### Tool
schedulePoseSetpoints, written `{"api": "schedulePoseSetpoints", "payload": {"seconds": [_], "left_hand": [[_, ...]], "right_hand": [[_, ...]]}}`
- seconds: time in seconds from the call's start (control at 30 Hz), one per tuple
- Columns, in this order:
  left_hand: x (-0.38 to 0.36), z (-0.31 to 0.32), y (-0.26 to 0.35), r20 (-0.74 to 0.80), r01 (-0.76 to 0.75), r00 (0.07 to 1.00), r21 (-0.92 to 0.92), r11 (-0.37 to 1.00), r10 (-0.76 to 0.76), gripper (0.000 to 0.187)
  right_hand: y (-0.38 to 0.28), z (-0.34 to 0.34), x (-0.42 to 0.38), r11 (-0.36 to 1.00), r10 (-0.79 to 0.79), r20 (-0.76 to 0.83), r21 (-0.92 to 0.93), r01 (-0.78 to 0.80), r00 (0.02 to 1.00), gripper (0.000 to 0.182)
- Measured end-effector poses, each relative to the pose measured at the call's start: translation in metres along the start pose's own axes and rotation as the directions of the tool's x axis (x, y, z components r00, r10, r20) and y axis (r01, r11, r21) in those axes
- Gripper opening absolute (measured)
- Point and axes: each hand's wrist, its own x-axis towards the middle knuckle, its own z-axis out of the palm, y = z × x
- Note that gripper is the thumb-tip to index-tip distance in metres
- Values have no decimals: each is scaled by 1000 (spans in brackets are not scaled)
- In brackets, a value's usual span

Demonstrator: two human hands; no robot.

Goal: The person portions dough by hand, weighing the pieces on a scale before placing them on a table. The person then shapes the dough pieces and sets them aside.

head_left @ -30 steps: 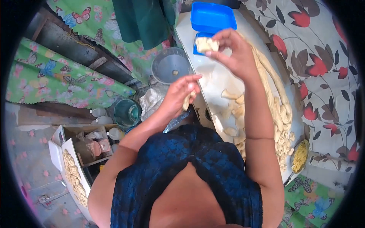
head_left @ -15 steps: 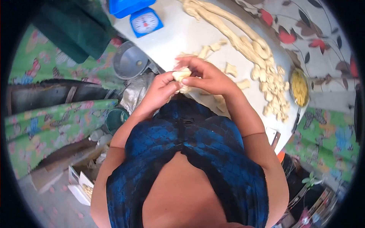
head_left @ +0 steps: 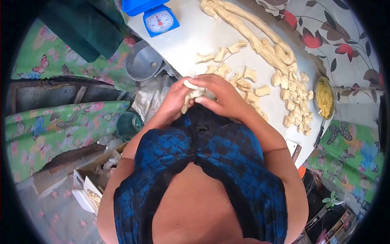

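Note:
Pale dough (head_left: 194, 94) is held between my two hands in front of my body, above the near table edge. My left hand (head_left: 174, 97) wraps round it from the left, with part of it hanging below the fingers. From the right, my right hand (head_left: 219, 91) curves over with the thumb against the dough and fingertips near a whitish rounded bit at the top. Flattened dough pieces (head_left: 250, 74) lie scattered beside my right hand. Farther right is a pile of small dough lumps (head_left: 296, 101), joined by a long, thick dough rope (head_left: 252, 36) reaching back.
A blue dial scale (head_left: 159, 21) stands at the table's far left. At the right edge sit a bowl of yellow filling (head_left: 325, 97) and a dark-handled utensil (head_left: 319, 136). A grey basin (head_left: 143, 61) and a green bucket (head_left: 128, 125) are left of the table (head_left: 183, 36).
My right fingers have come down and closed over the dough, which now hangs lower between my hands. The view has shifted slightly, showing more of the flattened pieces.

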Motion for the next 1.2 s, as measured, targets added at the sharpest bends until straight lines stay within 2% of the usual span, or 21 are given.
{"api": "schedulePoseSetpoints", "payload": {"seconds": [0.1,0.23,0.27,0.3,0.33,0.4,0.43,0.47,0.53,0.57,0.63,0.67,0.73,0.77,0.83,0.9,1.0,1.07,1.13,1.17,1.2], "left_hand": [[-2,-3,7,45,60,997,-135,989,-55,17],[-1,-15,8,236,109,968,-96,989,-84,25],[-4,-14,11,327,106,939,10,994,-103,29],[-5,-12,14,417,91,900,113,989,-130,34],[-5,-12,15,421,92,897,113,989,-132,34],[-5,-14,16,491,49,858,209,977,-148,40],[-8,-13,17,419,63,895,220,973,-153,37],[-6,-17,15,418,66,895,218,974,-154,37],[-2,-28,8,394,90,907,166,982,-150,33],[-3,-27,9,335,107,930,149,983,-152,27],[0,-33,1,291,95,949,93,991,-118,25],[2,-34,-2,237,73,968,43,996,-81,25],[3,-33,-1,199,96,975,23,995,-98,22],[5,-35,-2,202,87,975,13,996,-88,22],[3,-39,-5,195,79,978,2,997,-78,22],[6,-42,-4,185,83,979,25,996,-86,22],[6,-44,-6,180,110,978,9,994,-110,21],[8,-47,-10,202,109,974,-15,994,-104,21],[7,-47,-12,202,96,976,-46,994,-85,20],[8,-49,-13,201,102,976,-60,993,-88,20],[8,-49,-14,201,112,975,-72,991,-95,20]], "right_hand": [[0,4,-3,956,-133,34,-260,137,991,36],[14,-6,-11,1000,-25,-28,-4,25,999,21],[14,-10,-13,1000,-23,-34,-4,23,999,21],[11,-16,-15,988,154,-207,15,-154,966,18],[10,-23,-18,946,319,-366,64,-318,874,16],[14,-53,-26,923,139,-633,-196,-332,761,13],[19,-71,-31,926,49,-758,-210,-313,651,17],[14,-86,-35,851,-10,-867,-269,-450,499,19],[40,-125,-73,879,-75,-950,-206,-431,302,18],[42,-142,-87,875,-74,-950,-207,-438,303,18],[36,-162,-98,386,89,-803,-517,-764,589,18],[40,-158,-102,381,90,-802,-521,-764,591,18],[40,-138,-96,328,-55,-639,-738,-590,767,12],[41,-135,-98,329,-55,-635,-740,-586,771,12],[41,-123,-105,653,423,-256,-579,-488,869,19],[44,-104,-103,513,607,-201,-639,-573,768,29],[62,-115,-103,540,595,-134,-664,-518,792,29],[60,-125,-91,710,533,-268,-374,-596,803,25],[48,-142,-61,782,614,-280,89,-616,738,20],[49,-146,-43,860,509,-317,205,-467,800,18],[37,-142,-10,880,474,-388,164,-446,791,17]]}}
